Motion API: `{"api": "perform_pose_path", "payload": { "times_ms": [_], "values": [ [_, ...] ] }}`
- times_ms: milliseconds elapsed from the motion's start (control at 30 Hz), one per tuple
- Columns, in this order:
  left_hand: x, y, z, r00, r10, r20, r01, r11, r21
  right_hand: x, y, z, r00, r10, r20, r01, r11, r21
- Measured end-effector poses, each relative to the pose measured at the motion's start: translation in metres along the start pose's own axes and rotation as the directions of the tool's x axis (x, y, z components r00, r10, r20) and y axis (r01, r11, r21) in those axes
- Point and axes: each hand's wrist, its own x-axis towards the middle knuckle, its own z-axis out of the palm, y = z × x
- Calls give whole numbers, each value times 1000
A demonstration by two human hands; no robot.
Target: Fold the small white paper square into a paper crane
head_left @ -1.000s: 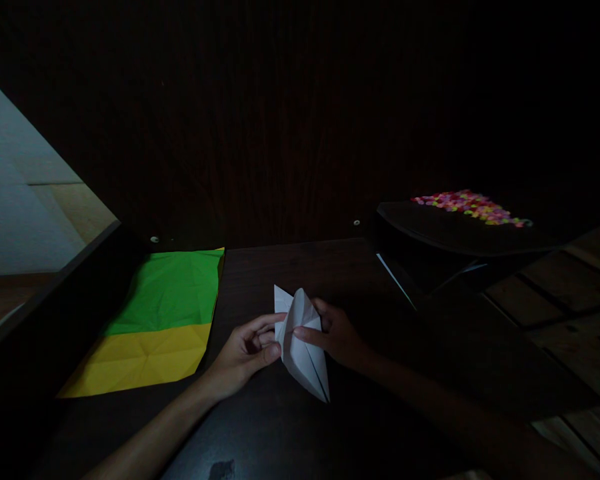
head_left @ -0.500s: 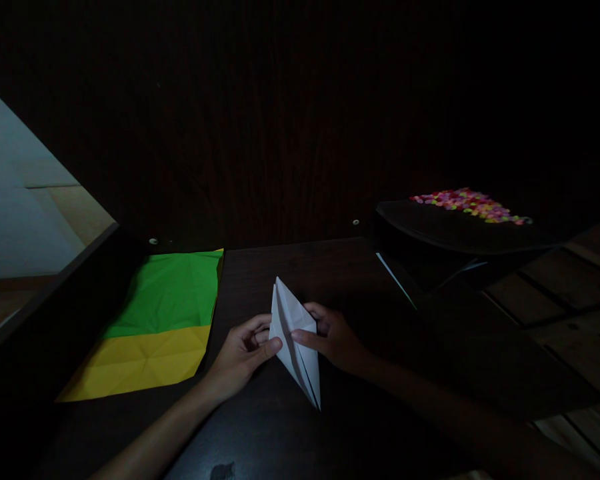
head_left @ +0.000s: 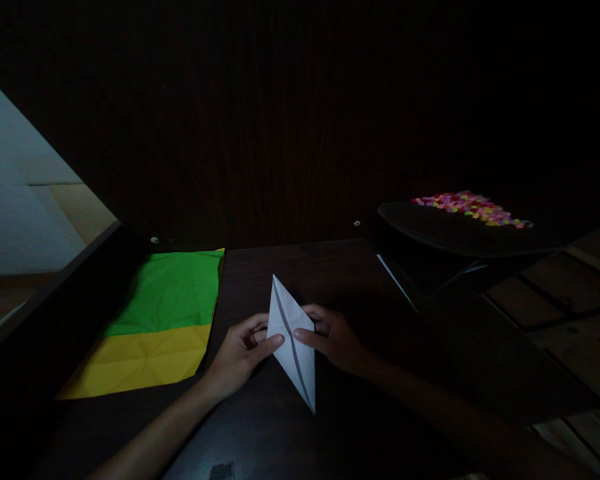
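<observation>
A white folded paper, diamond-shaped with a dark slit along its length, is held over the dark table. My left hand grips its left corner, thumb on top and fingers curled beneath. On the right side, my right hand pinches it the same way, with its thumb lying near the central slit. The fingertips under the paper are hidden. Left of my left hand lies a creased green paper sheet and a creased yellow paper sheet.
Behind the table rises a dark wooden panel. A low dark side board bounds the left. At the right, a raised dark curved surface bears a heap of small pink, red and yellow pieces.
The white paper has turned to lie flatter, its two halves now spread evenly about the slit. Both hands have stayed at its sides, barely shifting.
</observation>
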Motion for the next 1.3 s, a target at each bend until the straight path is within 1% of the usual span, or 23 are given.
{"api": "perform_pose_path", "payload": {
  "times_ms": [367, 567, 833, 933, 1100, 1300],
  "values": [
    [0, 2, 1, 998, -59, -36, 60, 998, 32, -1, -1, 1, 1000, 23, 16, -23, 1000, 4],
    [-3, 1, 1, 994, -52, -98, 60, 994, 88, -2, 0, 2, 998, 63, 29, -64, 998, 27],
    [-1, 0, 0, 994, -14, -112, 30, 989, 143, -1, 3, 2, 999, 32, 37, -34, 998, 50],
    [-2, 0, 0, 993, -36, -109, 53, 986, 161, -1, 3, 2, 998, 39, 40, -41, 997, 60],
    [-4, 0, 2, 991, -86, -101, 101, 983, 155, -2, 2, 2, 998, 50, 33, -51, 998, 24],
    [-4, 0, 2, 991, -81, -111, 100, 979, 178, -2, 3, 3, 998, 55, 41, -55, 998, 6]
  ]
}}
